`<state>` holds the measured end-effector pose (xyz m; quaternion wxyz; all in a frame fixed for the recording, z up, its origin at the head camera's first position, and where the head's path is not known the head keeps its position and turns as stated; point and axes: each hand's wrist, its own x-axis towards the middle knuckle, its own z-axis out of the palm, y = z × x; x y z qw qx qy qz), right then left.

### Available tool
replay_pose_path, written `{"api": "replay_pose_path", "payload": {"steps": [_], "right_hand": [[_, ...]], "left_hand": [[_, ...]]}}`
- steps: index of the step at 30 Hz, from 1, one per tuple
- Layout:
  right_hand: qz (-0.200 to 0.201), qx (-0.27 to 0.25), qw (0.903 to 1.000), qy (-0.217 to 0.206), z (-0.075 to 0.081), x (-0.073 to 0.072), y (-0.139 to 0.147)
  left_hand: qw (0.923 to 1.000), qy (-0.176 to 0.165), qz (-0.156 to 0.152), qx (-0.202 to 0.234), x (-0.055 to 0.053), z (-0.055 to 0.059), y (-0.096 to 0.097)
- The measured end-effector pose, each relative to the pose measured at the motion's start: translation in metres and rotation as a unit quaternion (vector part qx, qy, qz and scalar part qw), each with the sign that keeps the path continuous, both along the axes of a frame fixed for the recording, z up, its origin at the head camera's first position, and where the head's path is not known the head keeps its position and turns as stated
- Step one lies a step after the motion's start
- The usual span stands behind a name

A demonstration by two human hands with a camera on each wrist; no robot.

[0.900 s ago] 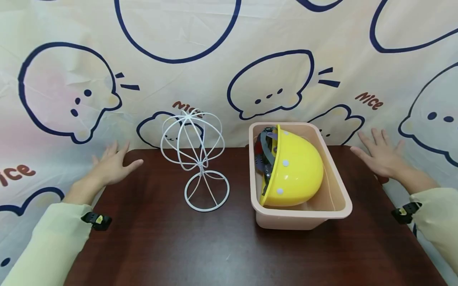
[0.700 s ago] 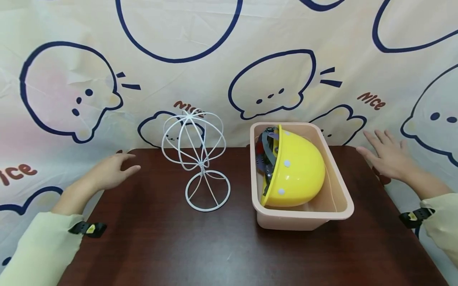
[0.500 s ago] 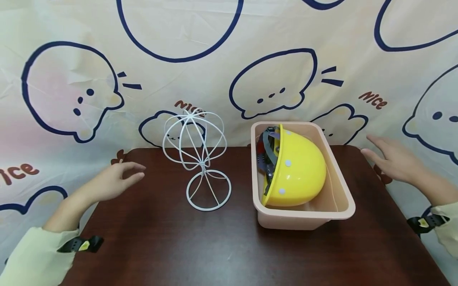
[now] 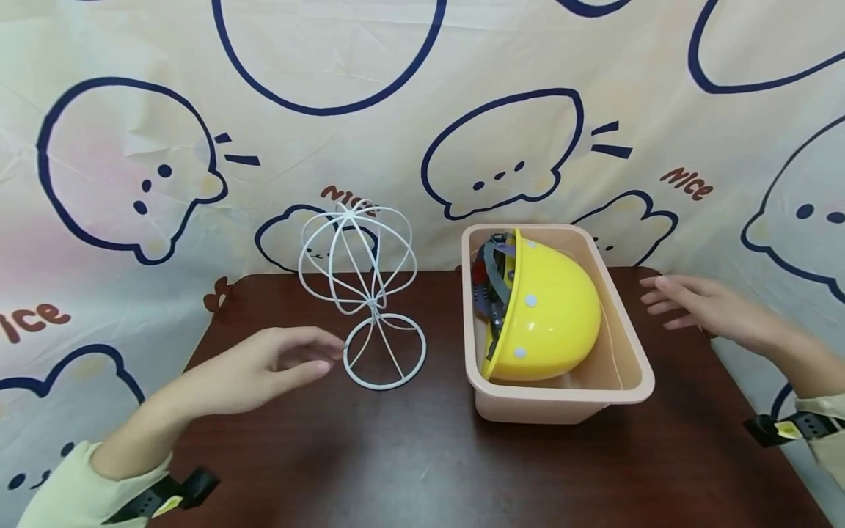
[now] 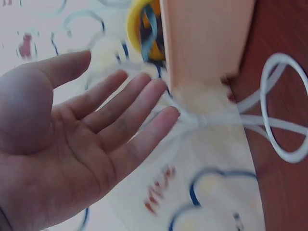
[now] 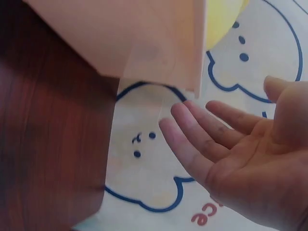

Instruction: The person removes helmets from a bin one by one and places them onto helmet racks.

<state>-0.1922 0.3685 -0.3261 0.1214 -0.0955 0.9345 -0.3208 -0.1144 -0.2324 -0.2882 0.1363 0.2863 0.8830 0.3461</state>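
A yellow hard hat (image 4: 554,315) with pale dots lies on its side in a pink plastic bin (image 4: 561,397), its dark straps facing left. Left of the bin stands a white wire hat stand (image 4: 372,302) with a cage-like top and a ring base. My left hand (image 4: 264,370) hovers beside the ring base, fingers relaxed and holding nothing; in the head view the fingertips reach its left edge, and contact cannot be told. My right hand (image 4: 716,312) is just right of the bin, fingers loosely extended, apart from it. Both palms (image 5: 62,149) look bare in the wrist views.
A dark brown wooden table (image 4: 409,469) carries the bin and the stand. Behind it hangs a pale cloth (image 4: 370,161) with navy cartoon outlines. Black straps with small devices (image 4: 165,499) are on both wrists.
My left hand has come down and rightward from the table's far left corner to the stand's base. My right hand first drew back, then moved left toward the bin. The objects stayed put.
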Motion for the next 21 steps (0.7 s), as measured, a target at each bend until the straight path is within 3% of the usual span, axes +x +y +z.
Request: {"api": "replay_pose_path", "payload": {"steps": [6,12,18,21], "right_hand": [[-0.018,-0.052,0.9975,-0.044,-0.003,-0.001,-0.01],[-0.013,-0.101,0.9924,-0.069,-0.008,-0.004,-0.018],[-0.003,-0.129,0.9873,-0.094,-0.012,-0.008,-0.027],[-0.005,-0.141,0.9844,-0.106,-0.014,-0.011,-0.03]], "left_hand": [[0.9984,0.007,-0.023,0.052,-0.004,0.007,0.046],[0.995,-0.023,-0.025,0.094,-0.016,0.015,0.095],[0.984,-0.102,0.029,0.143,-0.038,0.023,0.142],[0.9777,-0.136,0.066,0.145,-0.051,0.026,0.162]]}}
